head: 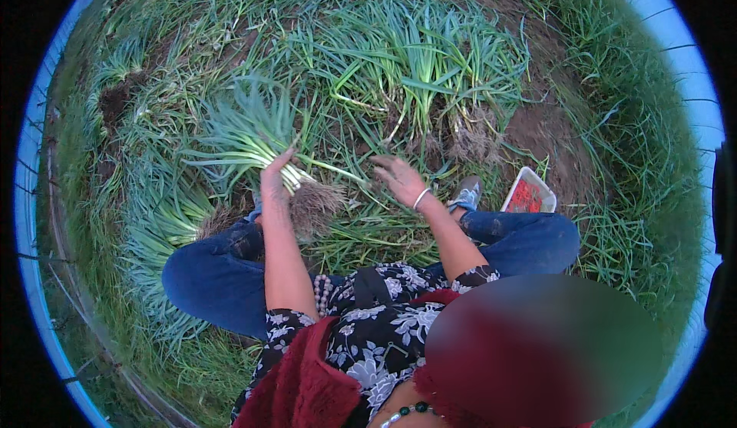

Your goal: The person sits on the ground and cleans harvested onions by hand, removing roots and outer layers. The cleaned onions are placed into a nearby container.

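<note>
My left hand [276, 177] grips a bunch of leek-like plants [262, 151] around the pale stems. Their green leaves fan up and left, and the tangled brown roots [315, 203] hang to the lower right. One separate stalk [337, 172] slants from the bunch towards my right hand [401, 181]. That hand has its fingers apart, beside the stalk's root end; blur hides whether they touch. Soil darkens both hands. Beyond my right hand lies a row of similar uprooted plants [426, 77], roots towards me.
Another rooted bunch [184, 215] lies beside my left knee. A white container [528, 191] with red pieces inside, possibly ties, stands beyond my right knee. Loose leaves [374, 238] cover the ground between my legs. Bare soil [547, 131] shows at the right, with tall grass [627, 123] farther out.
</note>
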Demonstrator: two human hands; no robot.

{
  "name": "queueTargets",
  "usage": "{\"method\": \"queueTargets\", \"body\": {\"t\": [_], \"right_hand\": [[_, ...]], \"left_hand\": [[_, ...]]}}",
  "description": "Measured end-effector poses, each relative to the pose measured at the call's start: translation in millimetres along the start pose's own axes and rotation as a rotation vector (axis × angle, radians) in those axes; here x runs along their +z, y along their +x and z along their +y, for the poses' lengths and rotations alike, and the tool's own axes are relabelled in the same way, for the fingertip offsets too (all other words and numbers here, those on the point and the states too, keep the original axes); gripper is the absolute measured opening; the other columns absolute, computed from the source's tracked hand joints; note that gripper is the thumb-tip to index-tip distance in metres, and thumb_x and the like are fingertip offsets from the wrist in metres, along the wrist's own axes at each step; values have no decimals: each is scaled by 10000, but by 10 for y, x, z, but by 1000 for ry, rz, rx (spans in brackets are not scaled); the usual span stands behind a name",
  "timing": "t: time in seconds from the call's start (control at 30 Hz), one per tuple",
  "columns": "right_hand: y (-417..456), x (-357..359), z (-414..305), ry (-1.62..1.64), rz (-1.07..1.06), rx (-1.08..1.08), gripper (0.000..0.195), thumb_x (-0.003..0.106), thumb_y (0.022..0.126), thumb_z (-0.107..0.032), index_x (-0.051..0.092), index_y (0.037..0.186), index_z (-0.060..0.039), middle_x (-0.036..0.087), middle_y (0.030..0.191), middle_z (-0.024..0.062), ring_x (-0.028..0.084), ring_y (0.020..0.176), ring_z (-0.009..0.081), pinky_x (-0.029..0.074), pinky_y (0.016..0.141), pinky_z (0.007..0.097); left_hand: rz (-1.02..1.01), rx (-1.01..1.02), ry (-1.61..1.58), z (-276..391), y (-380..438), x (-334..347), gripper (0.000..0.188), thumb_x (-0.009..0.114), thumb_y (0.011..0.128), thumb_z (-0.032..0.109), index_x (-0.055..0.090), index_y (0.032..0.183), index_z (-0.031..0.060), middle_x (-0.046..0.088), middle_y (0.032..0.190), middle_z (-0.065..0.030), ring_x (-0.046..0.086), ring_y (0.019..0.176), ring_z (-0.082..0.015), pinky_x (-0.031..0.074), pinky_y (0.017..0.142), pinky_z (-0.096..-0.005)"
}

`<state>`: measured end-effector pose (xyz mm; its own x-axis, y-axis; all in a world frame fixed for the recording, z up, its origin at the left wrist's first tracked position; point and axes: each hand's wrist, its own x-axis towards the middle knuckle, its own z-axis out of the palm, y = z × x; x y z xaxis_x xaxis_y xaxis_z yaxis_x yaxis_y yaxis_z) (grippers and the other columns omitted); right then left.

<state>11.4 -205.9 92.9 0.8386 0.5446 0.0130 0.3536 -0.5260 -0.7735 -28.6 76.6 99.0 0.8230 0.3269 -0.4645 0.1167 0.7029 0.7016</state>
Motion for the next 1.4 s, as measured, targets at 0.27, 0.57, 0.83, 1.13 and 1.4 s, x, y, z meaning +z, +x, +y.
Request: {"method": "queueTargets", "body": {"t": [0.27,0.57,0.83,1.13,1.4], "right_hand": [[319,-565,-387,1557,517,309,165,473,837,-188,446,706,-92,403,554,-33,365,459,96,308,438,240],[1026,-476,-870,-534,-130,115,326,404,851,-341,586,921,-80,607,864,180,581,791,365,462,717,440],[214,477,-61,554,-520,375,291,469,874,-276,540,973,-12,569,876,20,556,762,127,458,670,323],[191,293,-217,1294,-276,677,240,603,792,-169,551,983,-32,590,869,29,564,768,125,454,704,266],[524,-38,184,686,414,497,109,580,797,-138,563,746,-44,555,682,8,492,634,90,406,585,227]], "left_hand": [[-248,-199,-237,-477,84,-186,367,553,776,95,469,1113,-25,593,1024,-167,589,758,-220,483,683,-324],[-284,-380,-329,-801,92,-20,363,530,800,132,462,1115,-35,564,1073,-188,587,839,-269,488,730,-381],[-119,-425,-236,-909,12,-25,291,526,738,35,486,1014,-47,568,946,-170,571,889,-307,479,794,-456],[-285,-280,-406,-743,10,266,230,492,674,32,446,895,-10,485,721,-80,504,661,-221,463,642,-357],[-283,-220,-530,-336,0,217,251,475,650,43,441,896,2,401,691,-27,412,593,-138,397,583,-292]]}}
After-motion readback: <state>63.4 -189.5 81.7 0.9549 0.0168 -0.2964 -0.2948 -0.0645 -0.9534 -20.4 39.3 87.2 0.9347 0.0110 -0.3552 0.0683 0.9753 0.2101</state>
